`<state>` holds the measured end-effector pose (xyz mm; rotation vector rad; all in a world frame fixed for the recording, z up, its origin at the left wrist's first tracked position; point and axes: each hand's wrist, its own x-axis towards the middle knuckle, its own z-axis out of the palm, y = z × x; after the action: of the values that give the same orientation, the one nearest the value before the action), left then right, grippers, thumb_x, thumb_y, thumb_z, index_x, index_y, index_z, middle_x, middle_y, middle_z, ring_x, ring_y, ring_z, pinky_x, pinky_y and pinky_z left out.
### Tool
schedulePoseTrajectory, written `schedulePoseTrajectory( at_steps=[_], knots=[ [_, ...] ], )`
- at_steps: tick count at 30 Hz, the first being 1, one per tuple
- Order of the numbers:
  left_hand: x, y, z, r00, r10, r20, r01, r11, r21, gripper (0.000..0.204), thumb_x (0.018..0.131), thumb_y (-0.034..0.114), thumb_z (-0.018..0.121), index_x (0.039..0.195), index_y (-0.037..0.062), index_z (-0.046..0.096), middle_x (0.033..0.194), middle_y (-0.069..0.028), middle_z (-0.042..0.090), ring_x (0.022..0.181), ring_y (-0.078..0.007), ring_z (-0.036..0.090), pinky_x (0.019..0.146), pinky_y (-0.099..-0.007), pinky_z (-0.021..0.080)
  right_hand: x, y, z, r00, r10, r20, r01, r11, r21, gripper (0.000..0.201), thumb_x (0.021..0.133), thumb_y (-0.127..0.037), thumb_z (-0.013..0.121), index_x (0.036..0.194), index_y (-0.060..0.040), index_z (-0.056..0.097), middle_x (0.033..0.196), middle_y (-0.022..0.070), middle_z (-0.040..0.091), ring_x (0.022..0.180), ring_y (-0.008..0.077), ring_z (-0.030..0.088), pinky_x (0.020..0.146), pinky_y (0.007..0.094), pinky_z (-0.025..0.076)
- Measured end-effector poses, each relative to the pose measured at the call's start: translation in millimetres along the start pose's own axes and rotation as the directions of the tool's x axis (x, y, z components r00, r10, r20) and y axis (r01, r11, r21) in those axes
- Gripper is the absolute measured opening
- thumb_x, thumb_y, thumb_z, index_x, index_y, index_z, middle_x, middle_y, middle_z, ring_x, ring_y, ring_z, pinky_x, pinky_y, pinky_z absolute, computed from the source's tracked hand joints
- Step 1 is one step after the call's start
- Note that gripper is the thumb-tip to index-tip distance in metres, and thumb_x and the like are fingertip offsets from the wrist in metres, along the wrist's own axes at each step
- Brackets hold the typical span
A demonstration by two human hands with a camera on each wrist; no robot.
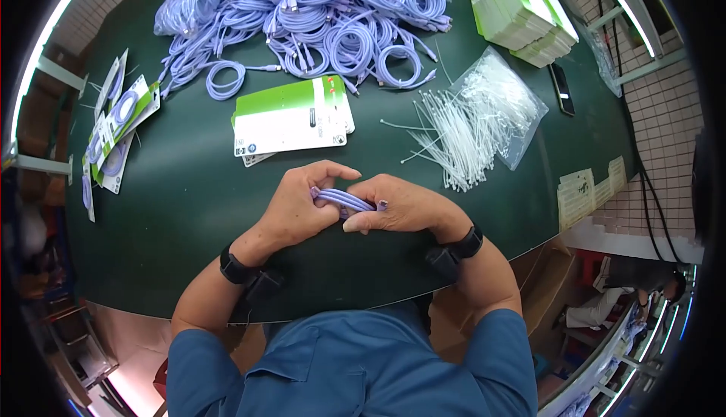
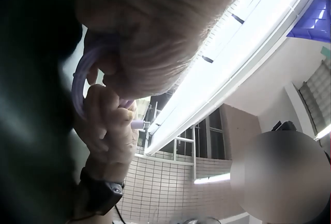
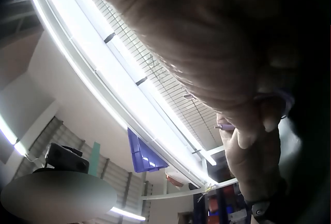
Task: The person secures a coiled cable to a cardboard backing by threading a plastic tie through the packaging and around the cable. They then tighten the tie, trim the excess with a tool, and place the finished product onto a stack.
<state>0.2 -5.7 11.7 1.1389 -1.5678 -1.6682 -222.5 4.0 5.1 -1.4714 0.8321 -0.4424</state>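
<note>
A coiled lilac cable (image 1: 344, 198) is held between both hands over the front of the dark green table. My left hand (image 1: 299, 204) grips one end of the coil with thumb and fingers. At the other end, my right hand (image 1: 408, 207) pinches the loops, close to a connector (image 1: 382, 205). The left wrist view shows a curve of the cable (image 2: 77, 87) running between the hands. In the right wrist view, a metal-tipped plug (image 3: 226, 127) sticks out by the fingers. Just beyond the hands lie green-and-white cards (image 1: 291, 126).
A heap of lilac cables (image 1: 333, 24) covers the back. White zip ties (image 1: 461, 141) spill from a plastic bag (image 1: 522, 130), with a phone (image 1: 562, 89) to its right. Stacked cards (image 1: 522, 16) stand back right; carded cables (image 1: 113, 133) lie left. Papers (image 1: 582, 194) lie along the right edge.
</note>
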Motion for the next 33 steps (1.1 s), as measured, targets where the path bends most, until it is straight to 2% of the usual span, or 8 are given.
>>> schedulePoseTrajectory(
  at_steps=[6,10,15,19,23,26,30,33],
  knots=[
    [-4.0,-1.4,1.5,0.967,0.253,-0.015,-0.218,0.858,0.466,0.030,0.078,0.000,0.079,0.108,0.0024,0.079,0.073,-0.0080,0.073,0.062,-0.0069,0.064,0.059,-0.0241,0.049,1.1,-10.7,2.8,0.997,0.073,0.039,-0.069,0.994,-0.088,0.026,0.097,-0.030,0.078,0.098,-0.0044,0.080,0.075,0.0041,0.074,0.069,0.0119,0.066,0.065,0.0287,0.050],
    [-0.2,-9.1,2.1,0.908,0.417,0.047,-0.383,0.778,0.497,0.029,0.080,-0.001,0.077,0.109,0.0012,0.079,0.079,-0.0143,0.077,0.069,-0.0153,0.074,0.064,-0.0270,0.055,-0.6,-12.7,3.5,1.000,0.017,0.003,-0.017,0.993,-0.119,0.036,0.097,-0.034,0.074,0.084,-0.0001,0.076,0.073,0.0076,0.074,0.067,0.0174,0.069,0.067,0.0332,0.053],
    [1.2,-11.4,1.8,0.889,0.450,0.087,-0.424,0.735,0.529,0.032,0.080,-0.003,0.076,0.112,0.0005,0.078,0.083,-0.0161,0.079,0.073,-0.0222,0.078,0.069,-0.0295,0.058,3.2,-1.0,9.4,0.999,-0.047,-0.025,0.043,0.987,-0.157,0.037,0.098,-0.034,0.072,0.085,0.0007,0.076,0.073,0.0093,0.074,0.067,0.0194,0.069,0.069,0.0345,0.054],
    [-1.4,2.2,-0.7,0.969,0.236,0.077,-0.241,0.827,0.508,0.056,0.078,-0.003,0.079,0.133,0.0006,0.068,0.103,-0.0186,0.078,0.090,-0.0251,0.077,0.073,-0.0319,0.059,-0.4,-11.5,4.3,0.998,-0.059,-0.014,0.057,0.992,-0.117,0.030,0.100,-0.028,0.071,0.086,-0.0031,0.079,0.071,0.0039,0.072,0.059,0.0122,0.062,0.057,0.0296,0.048],
    [-14.1,42.8,9.0,0.821,0.557,-0.124,-0.408,0.725,0.554,0.078,0.077,0.000,0.082,0.150,0.0029,0.053,0.127,-0.0223,0.066,0.115,-0.0382,0.067,0.091,-0.0424,0.057,-9.6,-33.4,-7.0,0.987,0.149,-0.066,-0.150,0.989,-0.001,0.030,0.101,-0.024,0.068,0.084,-0.0016,0.077,0.067,0.0016,0.069,0.051,0.0089,0.055,0.048,0.0264,0.042],
    [-34.2,45.9,9.5,0.562,0.826,0.033,-0.489,0.301,0.819,0.098,0.077,0.003,0.087,0.160,0.0016,0.034,0.144,-0.0229,0.052,0.122,-0.0353,0.059,0.086,-0.0398,0.057,-16.0,-31.4,-18.4,0.978,0.151,-0.142,-0.082,0.912,0.403,0.031,0.100,-0.025,0.069,0.081,-0.0015,0.075,0.068,0.0006,0.067,0.050,0.0052,0.051,0.044,0.0230,0.036],
    [-25.1,34.1,48.7,0.763,0.645,0.052,-0.534,0.582,0.613,0.097,0.077,0.009,0.090,0.158,0.0014,0.038,0.139,-0.0229,0.054,0.115,-0.0376,0.061,0.089,-0.0418,0.056,-16.0,-22.3,-14.1,0.983,0.046,-0.178,0.076,0.781,0.619,0.025,0.099,-0.022,0.071,0.083,-0.0028,0.074,0.069,-0.0002,0.065,0.051,0.0035,0.048,0.044,0.0201,0.032],
    [-8.4,28.4,65.7,0.759,0.650,0.032,-0.530,0.588,0.611,0.097,0.077,0.011,0.091,0.158,0.0013,0.039,0.135,-0.0218,0.056,0.114,-0.0383,0.061,0.089,-0.0424,0.057,-9.6,-0.4,-11.8,0.976,0.057,-0.210,0.098,0.746,0.658,0.023,0.099,-0.023,0.071,0.089,-0.0030,0.073,0.072,0.0005,0.066,0.052,0.0032,0.049,0.044,0.0199,0.033]
  ],
)
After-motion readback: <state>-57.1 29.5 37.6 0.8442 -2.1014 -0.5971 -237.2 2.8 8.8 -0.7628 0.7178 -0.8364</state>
